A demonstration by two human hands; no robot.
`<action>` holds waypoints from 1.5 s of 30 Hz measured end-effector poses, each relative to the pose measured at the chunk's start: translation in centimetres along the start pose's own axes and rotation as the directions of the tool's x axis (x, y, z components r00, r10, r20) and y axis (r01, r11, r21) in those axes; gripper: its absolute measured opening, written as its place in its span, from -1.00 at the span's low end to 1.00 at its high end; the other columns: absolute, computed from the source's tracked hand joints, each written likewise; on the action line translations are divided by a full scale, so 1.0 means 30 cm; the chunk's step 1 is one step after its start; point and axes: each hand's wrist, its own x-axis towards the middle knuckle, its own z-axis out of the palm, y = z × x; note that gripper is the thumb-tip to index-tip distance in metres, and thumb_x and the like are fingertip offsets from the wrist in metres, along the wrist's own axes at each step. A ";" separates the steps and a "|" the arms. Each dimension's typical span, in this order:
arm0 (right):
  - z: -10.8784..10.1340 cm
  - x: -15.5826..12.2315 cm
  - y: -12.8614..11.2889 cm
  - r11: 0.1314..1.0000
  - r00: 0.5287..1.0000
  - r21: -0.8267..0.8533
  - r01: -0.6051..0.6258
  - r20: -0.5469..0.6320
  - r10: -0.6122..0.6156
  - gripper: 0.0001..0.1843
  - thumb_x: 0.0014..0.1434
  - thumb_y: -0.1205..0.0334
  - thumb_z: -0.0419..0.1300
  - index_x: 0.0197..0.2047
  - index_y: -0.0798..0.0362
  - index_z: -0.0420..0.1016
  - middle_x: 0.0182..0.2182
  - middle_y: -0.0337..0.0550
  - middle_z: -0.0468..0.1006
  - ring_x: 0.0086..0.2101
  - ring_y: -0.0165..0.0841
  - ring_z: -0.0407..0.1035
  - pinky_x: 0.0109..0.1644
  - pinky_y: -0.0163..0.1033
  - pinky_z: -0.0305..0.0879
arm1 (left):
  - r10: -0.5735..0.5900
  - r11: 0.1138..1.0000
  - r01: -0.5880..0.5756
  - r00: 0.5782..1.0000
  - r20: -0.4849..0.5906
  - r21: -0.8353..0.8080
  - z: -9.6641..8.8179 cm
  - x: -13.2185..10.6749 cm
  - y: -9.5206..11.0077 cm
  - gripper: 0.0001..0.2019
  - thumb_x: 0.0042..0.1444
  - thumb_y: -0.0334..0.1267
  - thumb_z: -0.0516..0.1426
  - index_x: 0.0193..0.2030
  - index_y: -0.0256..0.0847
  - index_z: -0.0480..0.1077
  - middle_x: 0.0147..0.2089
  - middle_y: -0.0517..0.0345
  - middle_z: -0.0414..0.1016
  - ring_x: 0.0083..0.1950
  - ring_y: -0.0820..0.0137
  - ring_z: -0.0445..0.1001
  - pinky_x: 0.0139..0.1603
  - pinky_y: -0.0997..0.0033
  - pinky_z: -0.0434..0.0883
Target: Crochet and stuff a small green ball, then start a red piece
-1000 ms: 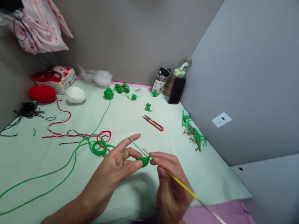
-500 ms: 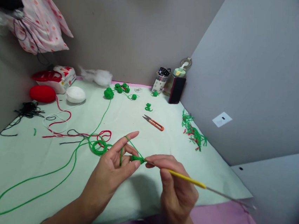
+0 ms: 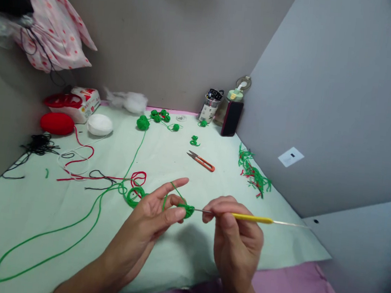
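Fingers (image 3: pixel 174 187) of the left hand (image 3: pixel 152 220) are partly spread: the forefinger points up and away with a strand of green yarn (image 3: pixel 69 238) looped over it, while the thumb and middle finger pinch a small green crochet piece (image 3: pixel 186 210) held above the near middle of the table. Just to the right, the metal tip of a crochet hook (image 3: pixel 249 218) meets that piece, and the hook lies almost level, its yellow grip leading out to the right. The right hand (image 3: pixel 237 235) is closed around the hook, thumb and forefinger clamped near the front of the yellow part. From the left hand the yarn runs back to a small coil (image 3: pixel 132 196) on the pale green cloth (image 3: pixel 20 203), then sweeps in a long loop toward the near left edge and also up to a green ball (image 3: pixel 143 122) farther back. At the far left lie tangled black thread (image 3: pixel 38 143), a red ball (image 3: pixel 57 123), a white ball (image 3: pixel 100 124) and a red and white box (image 3: pixel 82 101), with a spotted pink cloth (image 3: pixel 54 31) hanging above them. Red and black strands (image 3: pixel 109 177) cross the cloth beside the coil. Farther right are orange snips (image 3: pixel 201 161), a cup of pens (image 3: pixel 210 105), a bottle (image 3: pixel 237 88) behind a dark case (image 3: pixel 232 118), and a heap of green yarn scraps (image 3: pixel 253 175) along the grey wall.
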 end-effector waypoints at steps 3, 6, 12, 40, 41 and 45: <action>0.012 0.005 -0.002 0.999 0.996 -0.044 -0.020 0.089 0.024 -0.78 0.43 0.35 0.18 -0.09 -0.08 0.67 -0.26 -0.17 0.65 -0.20 -0.33 0.54 -0.15 -0.23 0.50 | 0.058 0.996 -0.060 0.998 0.024 0.068 0.004 -0.003 -0.016 -0.46 0.12 -0.22 0.43 0.25 -0.01 0.51 -0.19 0.23 0.54 -0.12 0.44 0.44 0.05 0.42 0.33; 0.008 -0.017 -0.005 0.952 0.981 -0.269 0.146 0.160 -0.106 -0.65 0.37 0.49 0.19 0.06 -0.09 0.64 -0.15 -0.13 0.67 -0.14 -0.32 0.56 -0.08 -0.23 0.51 | 0.115 0.991 -0.115 0.993 0.002 0.061 0.008 0.000 -0.027 -0.46 0.10 -0.22 0.45 0.23 0.00 0.53 -0.23 0.26 0.55 -0.17 0.47 0.46 0.00 0.45 0.35; -0.001 -0.028 -0.006 0.869 0.954 -0.397 0.296 0.175 -0.245 -0.60 0.32 0.54 0.22 0.10 -0.06 0.64 -0.12 -0.10 0.67 -0.14 -0.30 0.53 -0.10 -0.22 0.48 | -0.067 0.991 0.067 0.998 0.006 -0.119 0.000 0.012 -0.010 -0.54 0.09 -0.24 0.45 0.15 -0.15 0.59 -0.50 0.41 0.37 -0.50 0.65 0.24 0.00 0.46 0.39; 0.027 0.008 0.021 0.904 0.954 0.309 -0.295 0.038 0.299 -0.83 0.38 0.16 0.29 -0.22 -0.02 0.68 -0.37 -0.21 0.56 -0.38 -0.42 0.43 -0.26 -0.30 0.40 | 0.040 0.997 -0.041 0.999 0.006 0.068 -0.002 -0.009 -0.022 -0.56 0.10 -0.19 0.41 0.15 -0.03 0.59 -0.20 0.19 0.51 -0.15 0.40 0.41 0.03 0.39 0.32; 0.028 0.003 0.023 0.925 0.963 0.272 -0.267 0.035 0.267 -0.84 0.39 0.17 0.27 -0.20 -0.03 0.69 -0.35 -0.20 0.58 -0.36 -0.41 0.45 -0.23 -0.29 0.41 | 0.057 0.995 -0.058 0.998 0.010 0.086 -0.001 -0.009 -0.027 -0.58 0.11 -0.17 0.41 0.13 -0.04 0.59 -0.21 0.17 0.54 -0.12 0.36 0.43 0.05 0.36 0.33; 0.024 -0.010 0.023 0.952 0.974 0.204 -0.227 0.020 0.228 -0.81 0.43 0.18 0.22 -0.16 -0.05 0.67 -0.33 -0.19 0.62 -0.35 -0.38 0.50 -0.22 -0.25 0.46 | 0.074 0.992 -0.073 0.997 -0.003 0.107 0.000 -0.004 -0.040 -0.60 0.12 -0.14 0.41 0.11 -0.05 0.59 -0.23 0.17 0.53 -0.11 0.34 0.43 0.03 0.33 0.33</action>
